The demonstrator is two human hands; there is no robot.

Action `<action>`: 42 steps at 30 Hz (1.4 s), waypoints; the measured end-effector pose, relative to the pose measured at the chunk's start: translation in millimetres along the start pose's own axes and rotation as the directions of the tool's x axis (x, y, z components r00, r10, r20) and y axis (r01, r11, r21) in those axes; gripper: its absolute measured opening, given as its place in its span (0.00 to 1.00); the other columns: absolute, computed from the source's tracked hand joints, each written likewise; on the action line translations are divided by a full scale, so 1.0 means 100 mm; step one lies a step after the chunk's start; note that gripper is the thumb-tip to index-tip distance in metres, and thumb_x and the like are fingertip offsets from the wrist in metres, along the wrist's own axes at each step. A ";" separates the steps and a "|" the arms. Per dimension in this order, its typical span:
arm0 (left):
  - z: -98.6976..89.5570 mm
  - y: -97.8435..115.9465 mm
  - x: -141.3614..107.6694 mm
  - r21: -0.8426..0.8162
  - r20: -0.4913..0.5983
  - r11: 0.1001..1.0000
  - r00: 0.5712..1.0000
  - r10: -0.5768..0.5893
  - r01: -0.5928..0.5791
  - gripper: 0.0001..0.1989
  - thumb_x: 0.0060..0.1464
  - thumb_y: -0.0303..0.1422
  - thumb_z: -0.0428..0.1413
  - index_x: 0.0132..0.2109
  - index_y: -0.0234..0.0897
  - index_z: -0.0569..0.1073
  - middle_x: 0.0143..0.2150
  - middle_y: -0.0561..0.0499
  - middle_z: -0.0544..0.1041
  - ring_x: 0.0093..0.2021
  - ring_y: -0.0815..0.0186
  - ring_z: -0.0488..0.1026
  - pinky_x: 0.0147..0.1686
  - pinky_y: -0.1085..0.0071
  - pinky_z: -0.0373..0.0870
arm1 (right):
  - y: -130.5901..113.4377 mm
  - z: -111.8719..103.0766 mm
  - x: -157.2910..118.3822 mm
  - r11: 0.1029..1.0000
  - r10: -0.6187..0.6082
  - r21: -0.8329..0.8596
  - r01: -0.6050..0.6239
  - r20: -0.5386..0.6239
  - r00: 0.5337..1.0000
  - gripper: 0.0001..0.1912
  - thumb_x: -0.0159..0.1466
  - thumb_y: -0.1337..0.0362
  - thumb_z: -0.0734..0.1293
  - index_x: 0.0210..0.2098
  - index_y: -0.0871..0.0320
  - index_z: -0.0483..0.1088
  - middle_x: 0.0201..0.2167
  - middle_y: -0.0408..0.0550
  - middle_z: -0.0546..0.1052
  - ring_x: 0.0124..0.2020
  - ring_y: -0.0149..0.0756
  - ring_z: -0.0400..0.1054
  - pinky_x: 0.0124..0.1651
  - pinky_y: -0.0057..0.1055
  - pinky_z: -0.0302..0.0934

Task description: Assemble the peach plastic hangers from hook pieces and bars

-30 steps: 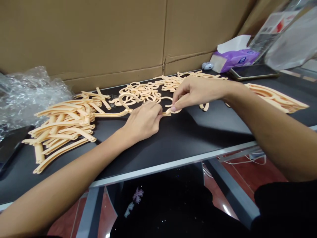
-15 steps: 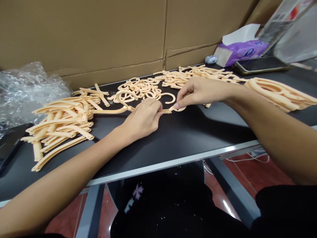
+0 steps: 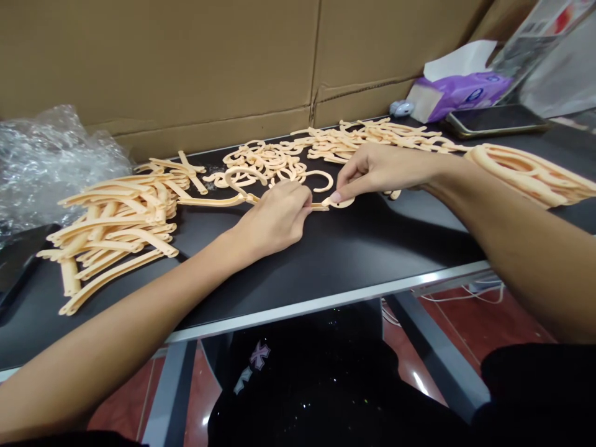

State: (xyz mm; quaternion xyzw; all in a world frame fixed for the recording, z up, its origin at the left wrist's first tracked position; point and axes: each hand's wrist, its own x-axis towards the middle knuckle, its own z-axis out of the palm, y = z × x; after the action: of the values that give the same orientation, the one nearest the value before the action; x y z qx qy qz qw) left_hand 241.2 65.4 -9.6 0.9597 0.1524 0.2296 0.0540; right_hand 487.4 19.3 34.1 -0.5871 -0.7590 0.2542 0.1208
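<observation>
Table edge: the pale edge (image 3: 326, 306) runs between the lap and the work; both forearms reach over it, which brings the hands together above the dark top.
Left hand: the left hand (image 3: 277, 217) is curled nearly closed, thumb against bent fingers, round the long strip (image 3: 319, 208), whose end pokes out beyond the thumb; the grip looks meant to steady it.
Right hand: the right hand (image 3: 372, 171) has thumb and forefinger together in a fine pinch on the small curved piece (image 3: 346, 203), beside that end, probably because so small a part suits fingertips. Whether the two parts touch is hard to tell.
Jointed strip: another strip (image 3: 212, 202) meets an upright hook (image 3: 229, 179) to the left of the left hand, its outer end by the strip heap (image 3: 112, 233).
Hooks: a loose hook (image 3: 331, 181) lies just behind the hands, with the hook heap (image 3: 265, 162) past it, seemingly for easy reach.
Far side: the phone (image 3: 498, 120) and tissue pack (image 3: 465, 96) sit right of the heaps, apparently out of the way, before the cardboard (image 3: 186, 62).
</observation>
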 end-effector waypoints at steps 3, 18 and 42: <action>0.00 0.01 0.00 0.001 -0.003 1.000 1.000 0.002 -0.002 0.06 0.64 0.24 0.51 0.38 0.35 0.70 0.38 0.46 0.76 0.40 0.61 0.72 0.44 0.64 0.70 | -0.01 0.00 0.00 1.000 0.006 -0.002 -0.006 0.011 1.000 0.27 0.57 0.36 0.72 0.32 0.55 0.84 0.22 0.44 0.72 0.25 0.31 0.58 0.29 0.33 0.47; 0.02 -0.04 0.00 0.014 -0.048 1.000 0.999 0.014 -0.014 0.06 0.63 0.24 0.52 0.37 0.35 0.71 0.36 0.47 0.76 0.40 0.61 0.74 0.43 0.65 0.71 | -0.05 0.00 -0.01 0.997 0.066 -0.043 -0.067 -0.026 0.997 0.23 0.57 0.41 0.74 0.29 0.56 0.82 0.21 0.44 0.71 0.24 0.30 0.59 0.28 0.33 0.51; 0.01 -0.06 0.01 0.010 -0.062 1.000 0.998 -0.006 0.007 0.05 0.60 0.24 0.54 0.36 0.36 0.73 0.34 0.49 0.78 0.37 0.62 0.75 0.41 0.65 0.71 | -0.20 0.10 -0.05 0.977 -0.008 -0.211 -0.026 -0.158 0.987 0.14 0.60 0.52 0.74 0.26 0.56 0.80 0.19 0.42 0.70 0.26 0.33 0.63 0.34 0.35 0.53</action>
State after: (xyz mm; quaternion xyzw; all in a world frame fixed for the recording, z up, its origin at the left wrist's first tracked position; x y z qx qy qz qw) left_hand 240.6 71.1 -11.3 0.9519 0.1584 0.2582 0.0452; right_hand 467.3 8.9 36.3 -0.6183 -0.7673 0.1248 0.1161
